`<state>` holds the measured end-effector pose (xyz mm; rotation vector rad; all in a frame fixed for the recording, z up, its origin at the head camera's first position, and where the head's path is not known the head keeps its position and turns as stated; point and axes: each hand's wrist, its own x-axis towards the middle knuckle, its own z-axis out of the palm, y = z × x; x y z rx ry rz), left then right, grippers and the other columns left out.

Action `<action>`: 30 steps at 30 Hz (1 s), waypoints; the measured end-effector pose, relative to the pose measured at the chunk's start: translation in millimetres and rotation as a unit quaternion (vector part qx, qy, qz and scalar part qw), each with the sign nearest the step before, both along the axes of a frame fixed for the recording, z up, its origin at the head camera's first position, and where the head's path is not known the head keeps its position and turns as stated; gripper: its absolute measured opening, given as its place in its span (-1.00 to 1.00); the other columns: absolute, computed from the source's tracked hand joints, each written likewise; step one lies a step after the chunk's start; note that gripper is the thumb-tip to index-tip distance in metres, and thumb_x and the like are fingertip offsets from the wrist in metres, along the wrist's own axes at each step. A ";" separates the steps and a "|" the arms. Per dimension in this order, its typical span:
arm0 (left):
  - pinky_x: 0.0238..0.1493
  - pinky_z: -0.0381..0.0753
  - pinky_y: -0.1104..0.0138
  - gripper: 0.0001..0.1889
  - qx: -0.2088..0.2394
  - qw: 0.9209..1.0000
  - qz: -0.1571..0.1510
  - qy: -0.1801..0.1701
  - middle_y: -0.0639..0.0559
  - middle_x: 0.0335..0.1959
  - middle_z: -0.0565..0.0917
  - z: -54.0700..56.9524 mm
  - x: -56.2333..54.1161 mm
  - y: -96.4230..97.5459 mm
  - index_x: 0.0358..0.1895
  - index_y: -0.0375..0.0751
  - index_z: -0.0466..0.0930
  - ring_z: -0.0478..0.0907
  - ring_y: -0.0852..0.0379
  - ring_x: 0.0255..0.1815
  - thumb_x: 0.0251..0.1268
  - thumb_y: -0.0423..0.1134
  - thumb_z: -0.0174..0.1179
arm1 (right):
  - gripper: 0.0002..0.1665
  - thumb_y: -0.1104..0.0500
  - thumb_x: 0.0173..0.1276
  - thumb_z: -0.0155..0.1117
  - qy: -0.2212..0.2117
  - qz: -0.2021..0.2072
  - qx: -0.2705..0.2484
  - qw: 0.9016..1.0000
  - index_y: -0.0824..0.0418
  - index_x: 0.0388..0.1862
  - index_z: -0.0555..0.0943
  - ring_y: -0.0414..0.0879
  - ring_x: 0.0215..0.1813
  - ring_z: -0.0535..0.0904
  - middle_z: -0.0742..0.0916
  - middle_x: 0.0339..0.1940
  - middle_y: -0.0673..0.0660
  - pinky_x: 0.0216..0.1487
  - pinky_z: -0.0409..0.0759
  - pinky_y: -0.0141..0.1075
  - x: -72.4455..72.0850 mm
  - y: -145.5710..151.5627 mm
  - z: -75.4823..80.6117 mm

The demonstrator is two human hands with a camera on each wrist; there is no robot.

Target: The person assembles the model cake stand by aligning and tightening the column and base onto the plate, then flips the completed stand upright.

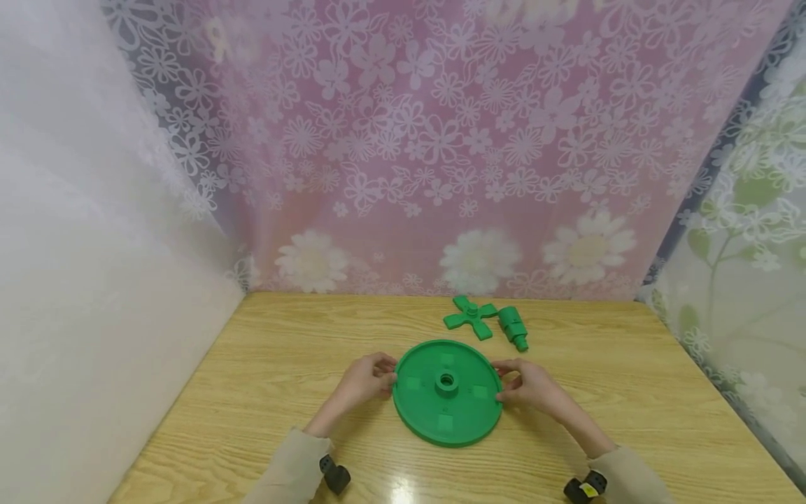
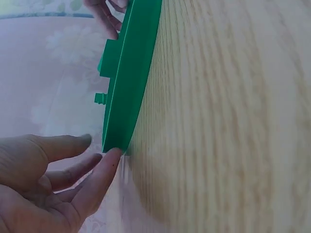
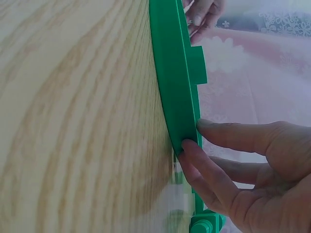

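Observation:
A round green plastic tray point(image 1: 418, 416) with a raised rim and a hollow central socket lies on the wooden table, between both hands. At its left edge, fingertips of my left hand point(image 1: 367, 376) touch the rim. In the left wrist view the left thumb point(image 2: 73, 144) stands apart from the tray. My right hand point(image 1: 532, 383) pinches the opposite edge, its thumb point(image 3: 218, 131) on the upper rim and a finger point(image 3: 194, 150) against the side wall. The tray's underside is hidden.
Behind the tray lie a green four-armed cross piece point(image 1: 471, 318) with a central peg and a green stepped cylinder point(image 1: 513, 326). The wooden table point(image 1: 302, 336) ends at a pink flowered curtain point(image 1: 403, 175). A pale wall point(image 1: 126, 245) stands on the left.

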<state>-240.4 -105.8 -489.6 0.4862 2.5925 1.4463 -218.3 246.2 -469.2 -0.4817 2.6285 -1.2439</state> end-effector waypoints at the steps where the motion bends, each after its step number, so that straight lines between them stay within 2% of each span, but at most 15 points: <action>1: -0.20 0.76 0.23 -0.74 -0.012 1.000 0.003 0.019 -0.19 -0.04 0.70 1.0 -0.3 -0.2 0.12 -0.39 0.62 0.71 -0.07 -0.09 0.48 -0.35 0.22 | -0.25 0.37 0.20 0.51 -0.001 -0.001 -0.001 1.000 0.56 0.34 0.45 0.01 -0.24 0.70 0.63 0.08 0.47 -0.32 0.66 -0.31 -0.1 -0.3 -0.3; 4: -0.07 0.73 0.16 -0.73 -0.050 0.996 0.007 0.076 -0.16 0.03 0.72 4.2 -1.2 -0.1 0.16 -0.32 0.63 0.70 -0.11 0.00 0.54 -0.28 0.16 | -0.25 0.37 0.20 0.51 -0.006 -0.006 -0.005 1.000 0.55 0.34 0.45 0.00 -0.24 0.70 0.63 0.08 0.46 -0.34 0.66 -0.29 0.3 -1.1 -0.1; 7: 0.07 0.69 0.03 -0.68 -0.089 0.989 -0.016 0.115 -0.21 0.14 0.68 6.0 -1.5 0.8 0.25 -0.32 0.59 0.66 -0.18 0.12 0.57 -0.27 0.12 | -0.24 0.36 0.19 0.52 -0.010 -0.012 -0.007 1.000 0.54 0.34 0.45 -0.02 -0.24 0.69 0.63 0.08 0.45 -0.35 0.65 -0.28 1.1 -1.4 0.9; 9: 0.21 0.60 -0.03 -0.61 -0.133 0.980 -0.041 0.141 -0.25 0.25 0.61 6.0 -1.1 1.4 0.33 -0.35 0.52 0.58 -0.23 0.25 0.57 -0.26 0.11 | -0.25 0.35 0.20 0.52 -0.013 -0.015 -0.008 1.000 0.54 0.35 0.46 -0.03 -0.23 0.68 0.63 0.08 0.44 -0.36 0.64 -0.28 1.5 -1.4 1.4; 12: 0.39 0.38 -0.15 -0.49 -0.208 0.960 -0.083 0.167 -0.30 0.43 0.44 5.1 1.1 2.5 0.47 -0.38 0.34 0.34 -0.31 0.46 0.60 -0.21 0.07 | -0.26 0.36 0.21 0.51 -0.015 -0.015 -0.010 1.000 0.53 0.34 0.46 -0.02 -0.23 0.68 0.64 0.08 0.44 -0.36 0.64 -0.27 1.3 -0.9 1.0; 15: 0.45 0.21 -0.26 -0.41 -0.268 0.944 -0.110 0.160 -0.24 0.57 0.23 5.0 5.2 4.1 0.56 -0.34 0.19 0.11 -0.31 0.58 0.64 -0.12 0.00 | -0.27 0.36 0.22 0.50 -0.017 -0.011 -0.013 1.000 0.54 0.34 0.46 -0.01 -0.23 0.68 0.64 0.07 0.45 -0.37 0.64 -0.27 0.6 -0.5 0.3; 18: 0.44 0.14 -0.33 -0.37 -0.300 0.935 -0.121 0.145 -0.17 0.62 0.14 7.0 10.0 6.1 0.60 -0.28 0.12 0.01 -0.26 0.63 0.65 -0.07 -0.03 | -0.27 0.35 0.23 0.50 -0.020 -0.007 -0.015 1.000 0.55 0.34 0.46 -0.01 -0.23 0.69 0.64 0.07 0.46 -0.37 0.65 -0.27 0.3 -0.2 0.6; 25: 0.49 0.04 -0.32 -0.35 -0.329 0.928 -0.129 0.120 -0.09 0.65 0.07 7.6 13.5 9.5 0.62 -0.25 0.09 -0.05 -0.19 0.65 0.64 -0.03 -0.03 | -0.29 0.29 0.32 0.45 -0.032 0.007 -0.018 0.999 0.54 0.37 0.43 0.04 -0.16 0.69 0.61 0.15 0.50 -0.34 0.67 -0.23 0.6 1.8 3.9; 30: 0.48 0.05 -0.33 -0.34 -0.338 0.925 -0.128 0.121 -0.07 0.66 0.06 5.9 12.9 9.8 0.62 -0.23 0.09 -0.05 -0.18 0.65 0.63 -0.01 -0.03 | -0.36 0.19 0.49 0.30 -0.029 -0.001 -0.055 0.998 0.51 0.40 0.41 0.17 -0.07 0.71 0.56 0.23 0.54 -0.21 0.75 -0.16 -2.0 7.4 6.9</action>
